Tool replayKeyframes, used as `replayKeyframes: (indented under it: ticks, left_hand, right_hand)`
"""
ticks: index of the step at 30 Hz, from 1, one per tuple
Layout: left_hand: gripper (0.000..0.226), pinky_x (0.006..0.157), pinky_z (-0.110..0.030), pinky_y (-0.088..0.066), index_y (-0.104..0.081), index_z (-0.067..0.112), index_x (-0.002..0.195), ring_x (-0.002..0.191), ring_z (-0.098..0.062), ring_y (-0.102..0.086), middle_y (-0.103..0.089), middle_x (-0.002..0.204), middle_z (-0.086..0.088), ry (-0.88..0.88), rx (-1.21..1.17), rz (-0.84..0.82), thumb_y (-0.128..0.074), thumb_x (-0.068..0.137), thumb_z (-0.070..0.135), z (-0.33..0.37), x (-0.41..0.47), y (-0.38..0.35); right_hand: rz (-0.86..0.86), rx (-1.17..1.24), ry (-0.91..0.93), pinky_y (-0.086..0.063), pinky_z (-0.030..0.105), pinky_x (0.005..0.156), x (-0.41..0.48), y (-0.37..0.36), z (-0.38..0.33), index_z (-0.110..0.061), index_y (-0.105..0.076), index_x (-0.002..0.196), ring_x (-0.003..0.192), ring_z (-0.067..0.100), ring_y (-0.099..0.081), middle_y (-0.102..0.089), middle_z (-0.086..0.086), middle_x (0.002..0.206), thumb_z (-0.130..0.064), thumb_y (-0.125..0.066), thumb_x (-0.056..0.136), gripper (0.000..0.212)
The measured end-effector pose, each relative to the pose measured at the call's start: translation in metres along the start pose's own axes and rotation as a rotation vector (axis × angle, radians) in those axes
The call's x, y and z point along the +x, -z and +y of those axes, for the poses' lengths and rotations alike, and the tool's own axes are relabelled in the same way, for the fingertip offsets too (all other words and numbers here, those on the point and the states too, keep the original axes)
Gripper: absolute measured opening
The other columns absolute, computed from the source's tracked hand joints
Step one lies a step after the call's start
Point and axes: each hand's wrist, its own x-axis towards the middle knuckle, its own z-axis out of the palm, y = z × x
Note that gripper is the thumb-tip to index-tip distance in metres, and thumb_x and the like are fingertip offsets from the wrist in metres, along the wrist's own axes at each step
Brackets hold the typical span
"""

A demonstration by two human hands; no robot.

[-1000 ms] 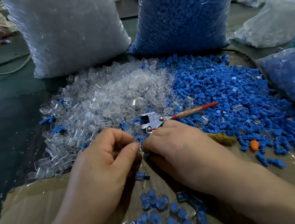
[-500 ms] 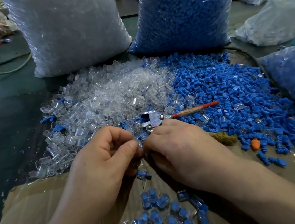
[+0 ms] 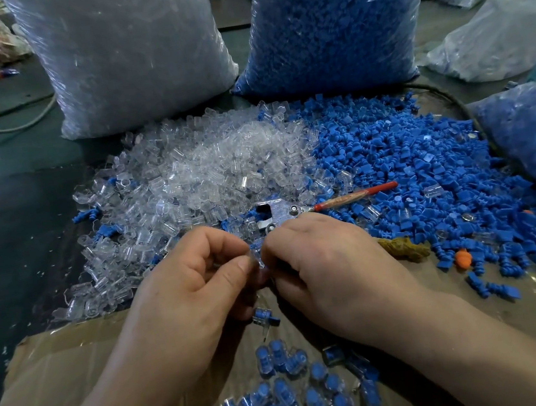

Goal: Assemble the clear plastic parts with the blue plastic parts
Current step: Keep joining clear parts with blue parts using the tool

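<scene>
Head | left hand [image 3: 195, 279], right hand [image 3: 328, 263] pinch one clear part [image 3: 257, 258] | one tool [image 3: 281, 215]

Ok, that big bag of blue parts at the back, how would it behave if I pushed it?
The bag of blue parts looks packed full, so probably heavy. Its wrinkled thin film suggests it would slump, not slide stiffly.

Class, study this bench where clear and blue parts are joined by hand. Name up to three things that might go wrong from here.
1. The left hand and right hand pinch a small clear part between fingertips; it may slip and vanish into the clear pile.
2. The metal tool lies right beside the right hand's knuckles; a knock or scrape seems possible.
3. Some stray blue parts sit among the clear ones, so the piles may mix further.
</scene>
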Motion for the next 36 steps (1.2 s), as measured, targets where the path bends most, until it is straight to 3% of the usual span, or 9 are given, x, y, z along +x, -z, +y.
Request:
replayKeyframes:
  ticks: [4,7,12,17,21,25,33,36]
  left_hand:
    - [0.025,0.054,-0.019,-0.055,-0.069,0.032,0.082,0.072,-0.015,-0.075,-0.077,0.082,-0.005,0.035,-0.117,0.117,-0.062,0.094,0.011,-0.003,0.002,-0.001]
    - [0.022,0.054,-0.016,-0.055,-0.068,0.035,0.085,0.073,-0.01,-0.075,-0.077,0.084,0.001,-0.002,-0.056,0.2,-0.063,0.095,0.015,-0.009,0.004,-0.002]
    - [0.018,0.058,-0.027,-0.061,-0.065,0.04,0.091,0.069,-0.011,-0.073,-0.076,0.083,0.008,-0.039,0.086,0.134,-0.063,0.095,0.022,-0.013,0.005,-0.005]
    - [0.021,0.058,-0.022,-0.058,-0.068,0.036,0.088,0.075,-0.014,-0.074,-0.077,0.083,0.0,-0.027,-0.026,0.092,-0.064,0.093,0.016,-0.009,0.004,-0.002]
    - [0.011,0.061,-0.024,-0.058,-0.071,0.032,0.087,0.08,-0.019,-0.075,-0.077,0.085,-0.006,-0.024,-0.182,0.074,-0.069,0.077,0.027,-0.002,0.0,-0.003]
    - [0.027,0.061,-0.027,-0.058,-0.074,0.026,0.085,0.08,-0.022,-0.075,-0.075,0.086,-0.011,0.01,-0.329,0.037,-0.072,0.059,0.036,0.004,-0.003,-0.003]
    - [0.025,0.056,-0.024,-0.057,-0.075,0.025,0.086,0.072,-0.022,-0.072,-0.073,0.085,-0.013,-0.016,-0.303,0.01,-0.07,0.063,0.034,0.01,-0.005,-0.003]
    - [0.028,0.057,-0.029,-0.058,-0.075,0.026,0.087,0.072,-0.026,-0.073,-0.074,0.083,-0.014,0.012,-0.279,0.022,-0.068,0.062,0.037,0.01,-0.005,-0.002]
  right_hand:
    - [-0.001,-0.033,-0.019,-0.034,0.032,0.061,-0.001,-0.001,-0.002,-0.022,-0.048,0.087,0.078,0.017,-0.046,-0.055,-0.006,0.081,-0.03,-0.06,0.089,0.014]
    - [-0.003,-0.105,-0.018,-0.031,0.033,0.055,-0.001,-0.001,-0.002,-0.022,-0.05,0.087,0.073,0.019,-0.045,-0.055,-0.007,0.075,-0.027,-0.061,0.089,0.012]
    - [-0.05,-0.064,-0.027,-0.041,0.039,0.064,0.002,0.003,-0.002,-0.024,-0.057,0.094,0.083,0.019,-0.048,-0.061,-0.007,0.083,-0.034,-0.054,0.093,0.01]
    - [-0.037,-0.024,-0.012,-0.044,0.042,0.07,0.0,0.004,-0.003,-0.02,-0.057,0.095,0.086,0.02,-0.051,-0.06,-0.005,0.089,-0.027,-0.056,0.09,0.009]
    - [0.129,0.189,-0.103,-0.046,0.031,0.075,-0.003,0.006,0.002,-0.023,-0.063,0.096,0.085,0.008,-0.054,-0.059,-0.011,0.093,-0.02,-0.064,0.087,0.01]
    - [0.199,0.327,-0.034,-0.048,0.02,0.08,-0.007,0.013,0.0,-0.025,-0.071,0.098,0.092,0.002,-0.06,-0.063,-0.015,0.095,-0.012,-0.064,0.087,0.018]
    - [0.171,0.373,-0.025,-0.048,0.019,0.081,-0.01,0.013,-0.002,-0.026,-0.07,0.104,0.097,0.002,-0.059,-0.062,-0.014,0.099,-0.014,-0.062,0.091,0.019]
    - [0.207,0.381,-0.015,-0.048,0.017,0.08,-0.011,0.014,-0.003,-0.025,-0.07,0.102,0.096,0.002,-0.06,-0.062,-0.015,0.099,-0.017,-0.061,0.091,0.016]
